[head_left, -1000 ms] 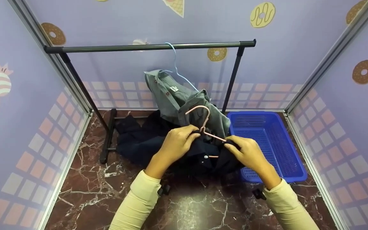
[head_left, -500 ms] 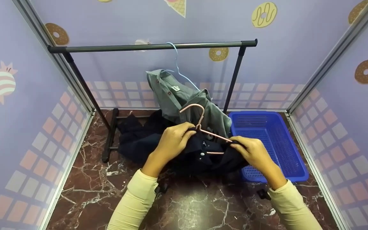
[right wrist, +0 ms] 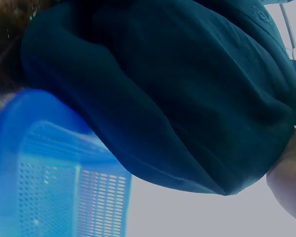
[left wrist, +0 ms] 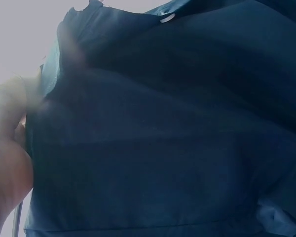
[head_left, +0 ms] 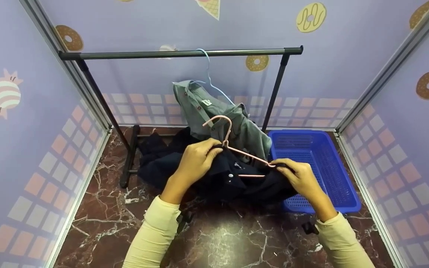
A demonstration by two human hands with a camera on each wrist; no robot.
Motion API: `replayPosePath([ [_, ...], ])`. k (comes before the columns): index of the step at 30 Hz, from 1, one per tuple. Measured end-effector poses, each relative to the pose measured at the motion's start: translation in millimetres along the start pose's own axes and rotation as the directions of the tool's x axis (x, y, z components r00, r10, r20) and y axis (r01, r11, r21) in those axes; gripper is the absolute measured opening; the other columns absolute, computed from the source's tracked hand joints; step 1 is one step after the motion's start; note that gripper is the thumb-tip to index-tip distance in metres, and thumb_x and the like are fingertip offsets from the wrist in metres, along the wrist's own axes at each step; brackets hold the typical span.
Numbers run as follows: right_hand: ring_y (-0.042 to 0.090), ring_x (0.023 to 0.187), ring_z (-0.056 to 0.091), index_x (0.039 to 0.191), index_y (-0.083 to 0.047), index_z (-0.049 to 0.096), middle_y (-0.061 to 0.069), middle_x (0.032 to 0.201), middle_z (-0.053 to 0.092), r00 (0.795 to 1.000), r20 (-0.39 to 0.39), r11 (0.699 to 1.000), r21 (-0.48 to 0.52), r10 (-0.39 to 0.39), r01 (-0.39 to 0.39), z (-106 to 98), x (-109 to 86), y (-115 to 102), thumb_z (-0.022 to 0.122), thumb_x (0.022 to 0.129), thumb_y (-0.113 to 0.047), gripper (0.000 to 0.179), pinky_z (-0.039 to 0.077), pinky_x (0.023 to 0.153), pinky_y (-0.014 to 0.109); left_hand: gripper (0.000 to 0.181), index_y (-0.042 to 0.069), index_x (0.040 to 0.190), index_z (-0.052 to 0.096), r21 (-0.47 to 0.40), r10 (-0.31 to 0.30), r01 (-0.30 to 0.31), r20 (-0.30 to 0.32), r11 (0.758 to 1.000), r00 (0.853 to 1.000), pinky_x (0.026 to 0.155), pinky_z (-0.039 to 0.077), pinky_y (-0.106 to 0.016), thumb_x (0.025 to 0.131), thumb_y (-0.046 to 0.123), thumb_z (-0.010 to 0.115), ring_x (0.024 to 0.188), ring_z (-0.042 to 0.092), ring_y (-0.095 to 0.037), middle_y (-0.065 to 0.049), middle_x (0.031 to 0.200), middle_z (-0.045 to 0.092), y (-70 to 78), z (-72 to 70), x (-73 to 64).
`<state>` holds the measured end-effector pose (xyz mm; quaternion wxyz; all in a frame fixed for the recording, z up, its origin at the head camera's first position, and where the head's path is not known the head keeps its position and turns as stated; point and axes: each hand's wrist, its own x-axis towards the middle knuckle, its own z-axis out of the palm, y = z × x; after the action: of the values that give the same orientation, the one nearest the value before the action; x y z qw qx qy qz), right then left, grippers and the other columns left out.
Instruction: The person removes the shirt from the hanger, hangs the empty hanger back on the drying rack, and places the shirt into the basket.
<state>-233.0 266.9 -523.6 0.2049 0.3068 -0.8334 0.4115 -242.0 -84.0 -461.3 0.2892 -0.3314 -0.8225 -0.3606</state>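
Right now we've got both hands on the navy shirt (head_left: 218, 186), held low in front of the black rack (head_left: 276, 85). Left hand (head_left: 196, 160): fingers curled, thumb against them, pinching the collar just beside the hook base of the pink hanger (head_left: 248, 155). Right hand (head_left: 299, 175): similar pinch, on shirt cloth at the hanger's right end; we can't tell whether it also grips the hanger itself. Hook points up, below the rail (head_left: 140, 55); the right arm is bare between our hands, and the lower bar shows in the neck opening near a white button (head_left: 231, 175). Left end is hidden. Behind, a grey-green shirt (head_left: 218, 106) hangs lopsided from a blue hanger (head_left: 209, 76) on the rail. Dark cloth (head_left: 158, 163) lies by the rack's foot on our left; we can't see where it ends and the held shirt starts. Blue basket (head_left: 343, 178) sits on the marbled floor (head_left: 222, 232) to the right. Our left wrist view is mostly navy fabric; right wrist view adds the basket's corner.
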Motion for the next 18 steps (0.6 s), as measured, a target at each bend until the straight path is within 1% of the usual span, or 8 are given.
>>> replayPosePath([
  [5,-0.003,0.108,0.069,0.114,-0.003,0.078,0.013,0.107,0.079,0.995,-0.089,0.993,0.111,0.050,-0.040,7.5,-7.0,7.8,0.067,0.090,0.015,0.032,0.051,0.095,0.012,0.016,0.003,0.102,0.072,-0.001,-0.006,0.005,-0.019,1.000,1.000,0.075,0.060,-0.040,0.099,0.018,0.069,0.082,0.073,-0.023,-0.007,0.093,0.076,-2.4,-6.4,0.0],
  [8,-0.005,0.110,0.067,0.116,0.004,0.076,0.020,0.110,0.077,0.985,-0.141,0.984,0.158,0.103,-0.080,12.2,-11.2,11.9,0.064,0.089,0.019,0.033,0.051,0.096,0.011,0.013,0.002,0.101,0.073,-0.007,-0.006,0.006,-0.042,1.000,0.999,0.074,0.059,-0.040,0.097,0.015,0.070,0.081,0.073,-0.023,-0.007,0.092,0.076,-3.9,-10.6,-0.6],
  [10,-0.004,0.111,0.067,0.118,0.007,0.074,0.023,0.114,0.075,0.978,-0.159,0.976,0.189,0.136,-0.105,14.7,-14.1,14.3,0.062,0.090,0.020,0.033,0.050,0.097,0.011,0.012,0.003,0.100,0.073,-0.006,-0.004,0.003,-0.049,1.000,0.999,0.075,0.060,-0.040,0.098,0.014,0.070,0.082,0.073,-0.023,-0.007,0.091,0.076,-4.7,-12.7,-0.3],
  [12,-0.003,0.112,0.067,0.121,0.009,0.072,0.020,0.118,0.075,0.971,-0.169,0.966,0.225,0.170,-0.130,16.4,-17.2,15.7,0.061,0.091,0.019,0.034,0.050,0.098,0.011,0.013,0.003,0.101,0.073,0.000,-0.001,0.001,-0.045,1.000,0.999,0.075,0.060,-0.039,0.099,0.015,0.068,0.082,0.073,-0.022,-0.007,0.092,0.076,-5.5,-14.2,0.7],
  [14,-0.002,0.113,0.067,0.125,0.009,0.070,0.011,0.122,0.075,0.962,-0.173,0.951,0.262,0.212,-0.162,17.9,-20.7,17.8,0.060,0.093,0.018,0.034,0.050,0.098,0.011,0.014,0.004,0.101,0.073,0.009,0.002,-0.001,-0.046,1.000,0.999,0.076,0.060,-0.039,0.100,0.016,0.068,0.083,0.073,-0.022,-0.007,0.092,0.076,-5.7,-15.9,1.5],
  [15,-0.002,0.112,0.067,0.126,0.009,0.069,0.005,0.123,0.075,0.957,-0.171,0.940,0.289,0.236,-0.181,18.9,-22.6,19.2,0.059,0.094,0.016,0.034,0.051,0.095,0.011,0.013,0.004,0.101,0.073,0.013,0.002,-0.001,-0.052,1.000,0.999,0.076,0.060,-0.039,0.100,0.016,0.068,0.083,0.074,-0.022,-0.007,0.092,0.076,-5.5,-16.9,1.8],
  [18,-0.002,0.095,0.071,0.127,0.010,0.067,-0.010,0.117,0.075,0.929,-0.159,0.890,0.380,0.333,-0.254,23.4,-28.8,22.7,0.058,0.097,0.013,0.032,0.057,0.080,0.013,0.012,0.003,0.100,0.073,0.010,-0.003,0.004,-0.079,1.000,0.997,0.077,0.060,-0.038,0.099,0.015,0.069,0.085,0.074,-0.022,-0.007,0.093,0.076,-4.7,-19.7,2.8],
])
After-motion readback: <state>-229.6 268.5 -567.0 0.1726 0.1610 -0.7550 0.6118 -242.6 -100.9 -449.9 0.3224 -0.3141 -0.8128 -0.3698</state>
